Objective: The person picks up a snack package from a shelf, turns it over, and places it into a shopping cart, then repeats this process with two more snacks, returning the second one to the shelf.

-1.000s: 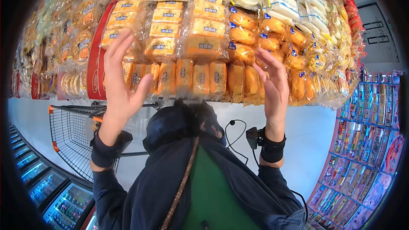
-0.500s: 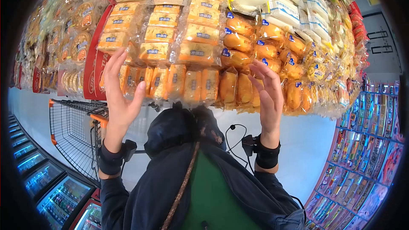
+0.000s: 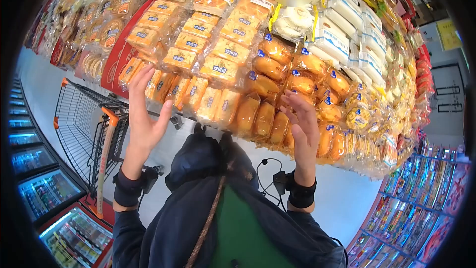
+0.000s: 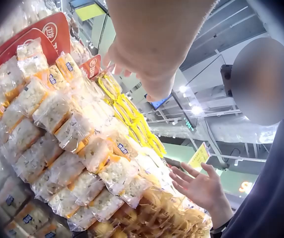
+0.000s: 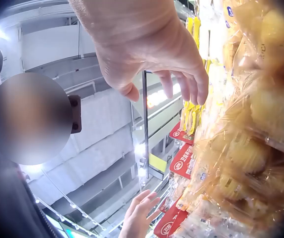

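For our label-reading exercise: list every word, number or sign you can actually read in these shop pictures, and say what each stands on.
No text here reads with certainty.
Blue labels on the wrapped cake packs: characters, too small to read.
Red shelf signs: white characters, blurred.
Yellow hanging sign: unreadable.
Orange lit letter behind the right hand: perhaps "S", cut off.
Left hand: bears no text.

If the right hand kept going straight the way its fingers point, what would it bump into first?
Most likely the bagged golden buns on the display, just beyond the right hand. Its fingers are relaxed and hold nothing. Depth is hard to judge here.
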Available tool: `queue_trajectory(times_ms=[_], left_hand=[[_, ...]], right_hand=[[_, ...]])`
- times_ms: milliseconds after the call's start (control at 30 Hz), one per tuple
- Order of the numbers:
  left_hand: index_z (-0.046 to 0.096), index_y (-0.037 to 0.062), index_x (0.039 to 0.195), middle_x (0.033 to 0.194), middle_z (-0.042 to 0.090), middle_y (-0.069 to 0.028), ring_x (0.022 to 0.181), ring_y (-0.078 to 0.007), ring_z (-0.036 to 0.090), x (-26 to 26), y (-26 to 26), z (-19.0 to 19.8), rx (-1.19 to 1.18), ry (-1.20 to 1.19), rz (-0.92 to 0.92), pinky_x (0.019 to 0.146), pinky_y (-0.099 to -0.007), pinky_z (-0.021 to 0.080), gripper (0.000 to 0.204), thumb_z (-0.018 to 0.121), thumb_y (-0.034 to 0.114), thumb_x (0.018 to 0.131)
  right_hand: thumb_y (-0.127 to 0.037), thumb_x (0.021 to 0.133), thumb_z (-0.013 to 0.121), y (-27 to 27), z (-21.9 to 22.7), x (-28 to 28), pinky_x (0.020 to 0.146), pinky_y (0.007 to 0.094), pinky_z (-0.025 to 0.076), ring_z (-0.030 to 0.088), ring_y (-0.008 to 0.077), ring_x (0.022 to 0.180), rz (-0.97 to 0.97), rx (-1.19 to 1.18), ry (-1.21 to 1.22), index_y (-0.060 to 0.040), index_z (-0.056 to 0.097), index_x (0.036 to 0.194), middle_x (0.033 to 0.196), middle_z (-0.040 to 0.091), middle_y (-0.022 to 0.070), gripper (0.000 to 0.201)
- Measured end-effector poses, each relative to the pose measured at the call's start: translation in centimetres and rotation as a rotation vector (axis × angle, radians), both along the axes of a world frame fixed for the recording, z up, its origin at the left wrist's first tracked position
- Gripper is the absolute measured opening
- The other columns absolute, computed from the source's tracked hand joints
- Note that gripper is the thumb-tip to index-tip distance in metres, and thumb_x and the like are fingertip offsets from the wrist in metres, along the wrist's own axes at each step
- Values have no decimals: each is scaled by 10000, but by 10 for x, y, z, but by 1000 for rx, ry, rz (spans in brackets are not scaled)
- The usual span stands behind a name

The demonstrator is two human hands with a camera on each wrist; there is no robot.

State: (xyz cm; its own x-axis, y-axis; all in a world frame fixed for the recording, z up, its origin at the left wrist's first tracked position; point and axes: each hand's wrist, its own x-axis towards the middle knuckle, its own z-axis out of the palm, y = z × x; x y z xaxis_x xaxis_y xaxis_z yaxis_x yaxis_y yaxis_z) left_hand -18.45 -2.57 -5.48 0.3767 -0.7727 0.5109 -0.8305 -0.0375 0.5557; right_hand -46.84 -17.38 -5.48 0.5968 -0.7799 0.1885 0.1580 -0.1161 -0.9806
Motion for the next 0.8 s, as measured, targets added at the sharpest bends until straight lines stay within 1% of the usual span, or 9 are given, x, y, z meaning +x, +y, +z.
queue_trajectory(times_ms=[67, 200, 300, 400, 533, 633, 800], left_hand=[[407, 16, 1328, 1365, 421, -190, 1282, -344, 391, -9, 6, 1, 4, -11, 59, 1066, -426, 300, 609, 643, 51, 767], [410, 20, 1325, 1366, 418, -190, 1277, -346, 397, -28, 21, -3, 35, 9, 141, 1063, -420, 309, 618, 652, 48, 758], [414, 18, 1317, 1364, 418, -189, 1274, -348, 400, -48, 38, -12, 63, 61, 213, 1061, -418, 315, 616, 653, 39, 750], [423, 15, 1305, 1352, 427, -188, 1267, -348, 407, -64, 58, -18, 71, 86, 292, 1060, -415, 319, 608, 647, 20, 739], [423, 10, 1303, 1347, 436, -188, 1267, -349, 408, -71, 86, -23, 62, 95, 404, 1063, -411, 316, 597, 636, 18, 745], [402, 23, 1339, 1379, 411, -164, 1309, -306, 362, -73, 106, -25, 43, 142, 443, 1097, -404, 260, 616, 606, 24, 759], [404, 28, 1336, 1373, 420, -159, 1303, -307, 368, -67, 140, -24, 2, 174, 514, 1099, -405, 256, 612, 607, 26, 759]], right_hand=[[-262, 892, 585, 0, -1, -5, 1039, 383, 327, 394, 238, 1283, 35, 26, -5, -13, 442, 1301, 1371, 410, 138, 500], [-256, 887, 587, -1, -8, -17, 1038, 385, 328, 398, 241, 1279, 134, 53, 8, -5, 457, 1286, 1357, 420, 141, 488], [-270, 882, 591, 1, -11, -21, 1036, 393, 332, 409, 250, 1265, 217, 21, 6, 5, 463, 1274, 1335, 432, 150, 495], [-283, 877, 592, 3, -12, -21, 1030, 400, 340, 426, 258, 1242, 311, 30, -38, 8, 480, 1252, 1310, 446, 159, 488], [-274, 881, 582, 6, -9, -8, 1018, 399, 351, 441, 256, 1217, 441, 21, -50, 11, 499, 1226, 1296, 454, 166, 455], [-237, 880, 569, 13, -7, 9, 1005, 388, 360, 447, 247, 1204, 533, 22, -29, 14, 507, 1214, 1290, 458, 167, 423], [-162, 868, 546, 37, 1, 41, 991, 367, 368, 445, 235, 1204, 663, 9, 1, 19, 509, 1202, 1283, 460, 166, 382]])
